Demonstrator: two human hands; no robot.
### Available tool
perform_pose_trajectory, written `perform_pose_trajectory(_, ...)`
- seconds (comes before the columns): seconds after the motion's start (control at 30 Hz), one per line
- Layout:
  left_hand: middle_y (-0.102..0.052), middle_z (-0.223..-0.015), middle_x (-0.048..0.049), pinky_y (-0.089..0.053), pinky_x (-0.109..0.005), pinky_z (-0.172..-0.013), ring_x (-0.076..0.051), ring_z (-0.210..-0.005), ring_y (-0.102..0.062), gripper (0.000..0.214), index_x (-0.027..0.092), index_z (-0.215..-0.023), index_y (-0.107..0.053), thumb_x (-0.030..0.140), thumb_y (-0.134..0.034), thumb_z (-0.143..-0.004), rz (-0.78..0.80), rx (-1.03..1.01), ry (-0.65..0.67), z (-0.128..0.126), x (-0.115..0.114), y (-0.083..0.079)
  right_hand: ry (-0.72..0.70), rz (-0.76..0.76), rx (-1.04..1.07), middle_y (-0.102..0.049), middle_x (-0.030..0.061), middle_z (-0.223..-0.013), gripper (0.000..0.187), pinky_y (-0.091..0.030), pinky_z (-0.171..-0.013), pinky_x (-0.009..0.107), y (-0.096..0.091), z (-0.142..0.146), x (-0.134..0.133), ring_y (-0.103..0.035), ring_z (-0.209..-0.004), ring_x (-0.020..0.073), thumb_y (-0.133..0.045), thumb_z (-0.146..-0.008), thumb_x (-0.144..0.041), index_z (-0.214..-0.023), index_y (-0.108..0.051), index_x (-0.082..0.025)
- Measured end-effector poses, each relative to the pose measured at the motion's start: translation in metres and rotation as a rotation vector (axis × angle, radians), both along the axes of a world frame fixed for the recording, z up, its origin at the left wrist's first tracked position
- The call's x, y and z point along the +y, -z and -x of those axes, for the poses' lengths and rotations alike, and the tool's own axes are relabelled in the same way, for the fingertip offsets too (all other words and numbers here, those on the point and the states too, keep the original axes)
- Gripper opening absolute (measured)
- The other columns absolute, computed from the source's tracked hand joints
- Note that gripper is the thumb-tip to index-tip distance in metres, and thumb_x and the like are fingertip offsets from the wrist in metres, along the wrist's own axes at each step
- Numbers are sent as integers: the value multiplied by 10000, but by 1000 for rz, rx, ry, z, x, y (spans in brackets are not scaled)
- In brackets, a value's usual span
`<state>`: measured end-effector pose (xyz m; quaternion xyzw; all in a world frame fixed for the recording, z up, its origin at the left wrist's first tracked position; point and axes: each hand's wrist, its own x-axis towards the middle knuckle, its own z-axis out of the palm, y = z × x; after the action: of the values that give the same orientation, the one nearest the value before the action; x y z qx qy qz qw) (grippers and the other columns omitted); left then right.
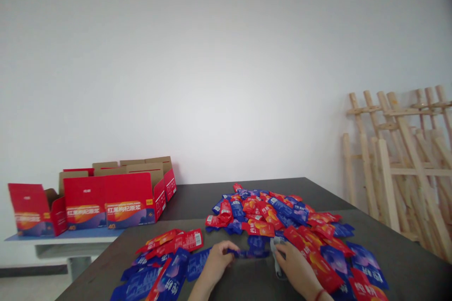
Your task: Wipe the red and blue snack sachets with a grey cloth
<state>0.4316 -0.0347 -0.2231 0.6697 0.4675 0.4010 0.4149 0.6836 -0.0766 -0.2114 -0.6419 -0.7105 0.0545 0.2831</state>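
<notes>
My left hand (216,259) is low in the middle of the view, its fingers pinched on one end of a blue sachet (249,254) that lies across the dark table (197,197). My right hand (295,265), with a red band at the wrist, is closed on a pale grey sachet (276,243) at the blue sachet's other end. Behind both hands spreads a big heap of red and blue sachets (275,216). A smaller group of sachets (165,263) lies to the left of my left hand.
Open red cardboard boxes (109,200) stand on a lower pale table at the left. Wooden frames (399,164) lean against the white wall at the right. The table's right edge runs down toward the lower right corner.
</notes>
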Motion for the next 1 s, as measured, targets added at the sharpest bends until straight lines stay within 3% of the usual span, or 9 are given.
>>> perform_pose_trajectory(0.13,-572,-762,-5,-390,-250,-767,-137,-795,-543,189,160,-565,-593,43,-447,-538,-198,97,104,-7,-10,-1,-2,-59,14,-616,89,-1123,330,-394,-895,289,-10,15,-7,-550,-1041,201,-388,-869,-300,-1027,-661,-205)
perform_pose_trajectory(0.3,-565,-766,28,-348,-217,-687,-121,-744,-500,290,179,-751,-532,16,-446,-526,-161,188,206,-11,-19,0,-142,-51,-145,-604,70,-1125,290,-364,-929,332,0,72,-26,-509,-1077,225,-443,-817,-190,-990,-670,-240)
perform_pose_trajectory(0.43,-552,-736,33,-335,-212,-680,-123,-742,-490,202,180,-699,-481,38,-487,-555,-129,213,188,-9,-20,0,-130,-42,-256,-603,80,-1092,285,-397,-844,355,8,94,-28,-495,-1055,253,-468,-791,-154,-984,-665,-221)
perform_pose_trajectory(0.7,-586,-757,27,-361,-217,-680,-124,-743,-526,242,175,-750,-534,40,-429,-579,-76,212,221,-4,-20,-6,34,-61,-305,-602,97,-1091,283,-427,-794,339,13,60,-21,-505,-1054,251,-435,-812,-152,-956,-671,-212)
perform_pose_trajectory(0.83,-573,-809,13,-386,-234,-696,-123,-733,-527,259,170,-855,-537,68,-431,-640,-10,122,150,-8,-17,0,81,-38,-318,-623,97,-1030,283,-431,-797,319,17,33,-16,-540,-993,230,-410,-835,-173,-890,-687,-200)
perform_pose_trajectory(1.0,-557,-1012,-16,-390,-238,-800,-123,-860,-519,683,180,-1179,-472,-29,-447,-529,-1,69,86,-14,-8,18,118,-40,-347,-627,123,-1002,278,-420,-814,345,4,30,-18,-542,-981,245,-408,-836,-163,-867,-684,-158)
